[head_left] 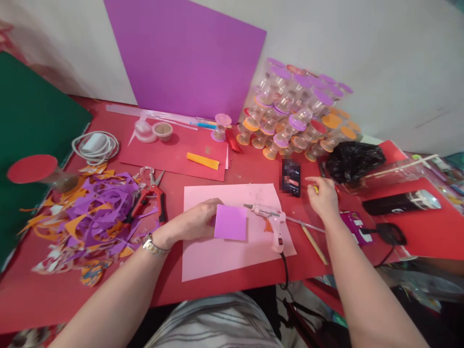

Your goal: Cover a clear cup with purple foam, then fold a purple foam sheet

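My left hand (201, 220) grips a purple square (231, 223) by its left edge, above a pink sheet (203, 263). A pink glue gun (271, 220) lies on the sheet's right side, its nozzle toward the square. Over the table's right part, my right hand (322, 195) is closed around a small yellow thing (316, 190), mostly hidden by the fingers, with the index finger extended toward a phone (290, 178). The phone lies just left of that hand with its screen lit.
Red-handled cutters (150, 195) lie beside purple and orange scraps (105, 208) on the left. Stacked clear cups with coloured discs (297, 108) stand at the back. A black bag (353, 159) and a black flashlight (398, 202) are on the right, a wooden stick (314, 245) nearer.
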`<control>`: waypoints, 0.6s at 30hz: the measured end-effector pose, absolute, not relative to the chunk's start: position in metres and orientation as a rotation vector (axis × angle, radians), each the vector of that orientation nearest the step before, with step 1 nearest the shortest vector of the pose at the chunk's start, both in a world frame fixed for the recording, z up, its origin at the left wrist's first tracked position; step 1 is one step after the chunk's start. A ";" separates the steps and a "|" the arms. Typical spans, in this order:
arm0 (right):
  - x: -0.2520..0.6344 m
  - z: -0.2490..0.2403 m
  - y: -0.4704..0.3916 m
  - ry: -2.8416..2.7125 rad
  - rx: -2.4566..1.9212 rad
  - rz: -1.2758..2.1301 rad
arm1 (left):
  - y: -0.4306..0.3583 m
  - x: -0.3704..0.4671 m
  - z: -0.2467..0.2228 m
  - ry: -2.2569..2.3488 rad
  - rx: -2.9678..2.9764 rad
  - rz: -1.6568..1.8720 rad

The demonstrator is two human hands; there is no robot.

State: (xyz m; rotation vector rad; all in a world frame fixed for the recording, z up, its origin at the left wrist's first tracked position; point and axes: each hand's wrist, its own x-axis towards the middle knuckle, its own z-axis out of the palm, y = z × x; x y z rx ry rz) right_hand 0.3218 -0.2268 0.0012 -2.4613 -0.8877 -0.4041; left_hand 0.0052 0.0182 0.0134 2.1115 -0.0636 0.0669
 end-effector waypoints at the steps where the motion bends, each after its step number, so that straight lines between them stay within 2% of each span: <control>1: 0.330 -0.003 -0.227 -0.891 -2.483 -0.397 | 0.018 0.005 0.013 -0.059 2.116 0.055; 9: 0.348 -0.027 -0.221 -0.941 -2.587 -0.372 | 0.020 0.004 0.011 -0.115 2.125 0.086; 18: 0.354 -0.027 -0.215 -0.939 -2.592 -0.444 | 0.018 0.003 0.014 -0.109 2.176 0.001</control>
